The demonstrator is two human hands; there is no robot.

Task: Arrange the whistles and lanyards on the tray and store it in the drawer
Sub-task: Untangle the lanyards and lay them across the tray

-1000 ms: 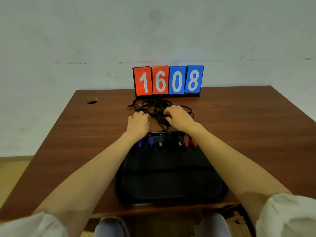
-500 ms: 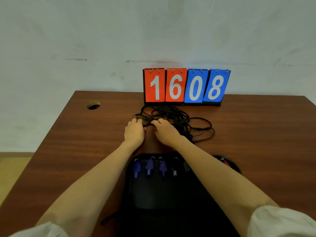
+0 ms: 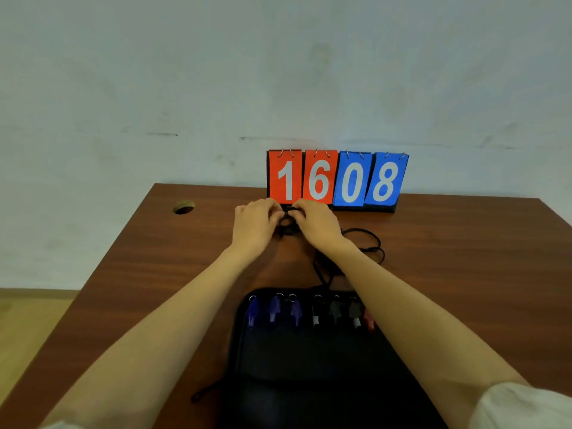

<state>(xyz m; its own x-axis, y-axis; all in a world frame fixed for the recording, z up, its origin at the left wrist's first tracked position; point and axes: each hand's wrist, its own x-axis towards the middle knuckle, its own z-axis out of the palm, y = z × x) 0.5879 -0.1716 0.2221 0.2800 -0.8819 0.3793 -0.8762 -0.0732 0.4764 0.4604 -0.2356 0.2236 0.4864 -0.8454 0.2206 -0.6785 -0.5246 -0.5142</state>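
In front of a flip scoreboard (image 3: pixel 337 178) on the desk (image 3: pixel 148 261), the left hand (image 3: pixel 254 226) and right hand (image 3: pixel 319 226) pinch bunched black lanyards (image 3: pixel 288 228); whistles (image 3: pixel 316 314) lie lined along the far edge of the black tray (image 3: pixel 309 363).

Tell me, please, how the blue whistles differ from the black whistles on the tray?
The blue whistles lie at the left end of the row; the black whistles lie to their right. The blue whistles look one colour throughout, while two black whistles show pale tips. Both lie side by side, rings toward the far edge.
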